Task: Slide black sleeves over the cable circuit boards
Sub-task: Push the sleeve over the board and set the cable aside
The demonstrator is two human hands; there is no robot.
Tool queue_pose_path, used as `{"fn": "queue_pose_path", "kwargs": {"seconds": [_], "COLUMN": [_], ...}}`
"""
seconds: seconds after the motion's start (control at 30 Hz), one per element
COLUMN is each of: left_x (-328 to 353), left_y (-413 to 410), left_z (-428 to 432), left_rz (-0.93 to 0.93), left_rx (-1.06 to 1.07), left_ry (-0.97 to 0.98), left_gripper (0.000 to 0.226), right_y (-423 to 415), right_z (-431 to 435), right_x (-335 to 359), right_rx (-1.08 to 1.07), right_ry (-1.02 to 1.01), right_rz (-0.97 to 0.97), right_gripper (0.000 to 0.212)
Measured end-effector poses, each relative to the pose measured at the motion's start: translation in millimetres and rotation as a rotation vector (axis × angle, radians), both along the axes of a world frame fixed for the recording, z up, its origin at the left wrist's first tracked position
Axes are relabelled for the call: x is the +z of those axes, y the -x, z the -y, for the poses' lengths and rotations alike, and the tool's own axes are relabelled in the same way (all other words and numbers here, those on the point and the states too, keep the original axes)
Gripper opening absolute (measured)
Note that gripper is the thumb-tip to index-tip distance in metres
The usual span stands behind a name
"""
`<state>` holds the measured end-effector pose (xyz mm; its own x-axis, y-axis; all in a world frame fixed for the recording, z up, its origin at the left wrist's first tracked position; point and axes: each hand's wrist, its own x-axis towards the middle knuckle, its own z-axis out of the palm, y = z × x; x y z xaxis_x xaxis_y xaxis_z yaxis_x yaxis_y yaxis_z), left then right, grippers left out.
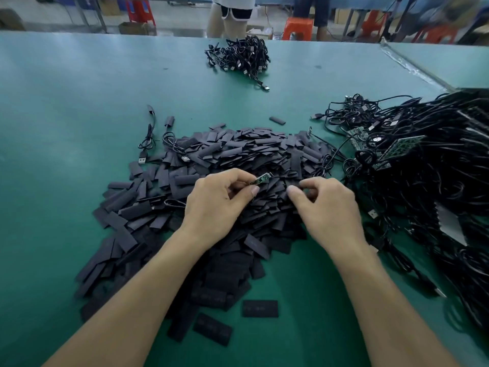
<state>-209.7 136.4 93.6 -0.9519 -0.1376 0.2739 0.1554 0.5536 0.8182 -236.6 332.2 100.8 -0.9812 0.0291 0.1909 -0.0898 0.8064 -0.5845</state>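
The broad green counter is carrying everything here. To the right of the heap, a sprawling tangle of thin black cables is lying with bare green boards poking out of it. The heap of flat black rectangular sleeves itself is spreading across the middle. Beyond it, a smaller knot of black USB cables is sitting well apart.

Over the heap's centre, the left hand is pinching a small green cable circuit board between its thumb and curled fingers. It's holding the board just above the sleeves, with no sleeve on it yet. Just beside it, the right hand is hovering with its fingers curled in toward the thumb; whether it's gripping a sleeve, I cannot tell.

The risk I'm seeing is a flattened sleeve mouth catching on the board's corner and buckling instead of sliding on. The fingers could also be lifting two sleeves stuck together.

As for containers, there's only a cardboard box far beyond the heap, and its contents aren't showing.
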Motion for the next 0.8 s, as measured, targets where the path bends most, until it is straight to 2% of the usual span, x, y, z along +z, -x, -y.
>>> {"fn": "queue_pose_path", "kwargs": {"seconds": [0.1, 0.27, 0.37, 0.47, 0.53, 0.6, 0.8], "left_x": [-1.5, -0.5, 0.2, 3.4, 7.2, 11.6, 10.9], "left_y": [0.0, -0.5, -1.4, -5.3, -8.3, -9.5, -10.2], "left_z": [-1.5, -2.9, -2.9, -4.4, -8.9, -13.4, -17.1], "left_rz": [-0.017, -0.021, -0.044, -0.078, -0.146, -0.219, -0.148], "left_rx": [0.022, 0.033, 0.032, 0.019, 0.018, 0.021, -0.074], "left_ry": [0.056, 0.044, 0.033, 0.044, 0.177, 0.224, -0.025], "left_gripper": [0.011, 0.015, 0.011, 0.006, 0.004, 0.004, 0.007], "right_y": [-2.2, -0.9, -0.5, -1.4, -5.8, -9.2, -9.6], "right_z": [6.4, 1.8, 1.1, 4.3, 9.6, 14.5, 22.2], "right_x": [0.2, -2.0, -1.0, 3.9, 7.3, 7.6, 4.6], "right_rx": [0.007, 0.047, 0.057, 0.114, 0.196, 0.290, 0.460], "right_ry": [-0.067, -0.001, 0.024, 0.174, 0.380, 0.475, 0.633], "right_rz": [0.006, -0.015, -0.103, -0.236, -0.207, -0.179, -0.085], "right_gripper": [0.042, 0.018, 0.015, 0.015, 0.016, 0.014, 0.018]}}
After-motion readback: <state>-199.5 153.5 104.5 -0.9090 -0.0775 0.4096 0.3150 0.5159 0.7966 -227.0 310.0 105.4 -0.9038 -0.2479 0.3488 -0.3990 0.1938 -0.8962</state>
